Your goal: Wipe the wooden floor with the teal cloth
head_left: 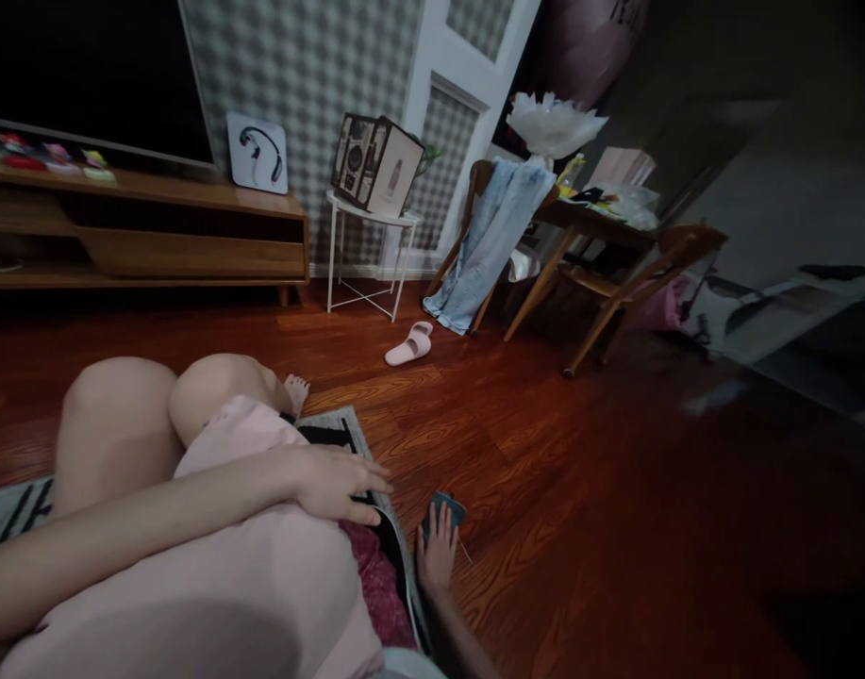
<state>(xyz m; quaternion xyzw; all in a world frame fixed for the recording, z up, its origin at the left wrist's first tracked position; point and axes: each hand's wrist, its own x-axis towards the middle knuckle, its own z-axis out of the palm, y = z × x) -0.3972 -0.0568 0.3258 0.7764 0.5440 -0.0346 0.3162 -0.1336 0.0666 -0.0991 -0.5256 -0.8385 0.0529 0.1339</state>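
My left forearm crosses my lap, over pink clothing [283, 566]. My left hand [333, 483] is stretched out at the edge of the clothing, its fingers apart and nothing in them. Beneath and beside it show a dark red velvety cloth [381, 575] and a black edge. Lower right, my right hand [439, 552] reaches down to the wooden floor [545, 490]. Its spread fingers lie flat on a small, flat, dark teal thing [450, 506], whose kind I cannot make out. A thin light line, perhaps a cord or strap, shows beside that hand.
A pink slipper [400, 351] lies on the floor ahead. Behind it stand a white side table [365, 209] with a printed box [379, 165], and a chair draped with jeans [492, 231]. A wooden TV cabinet [191, 255] is at left; a patterned rug [14, 509] lies under me.
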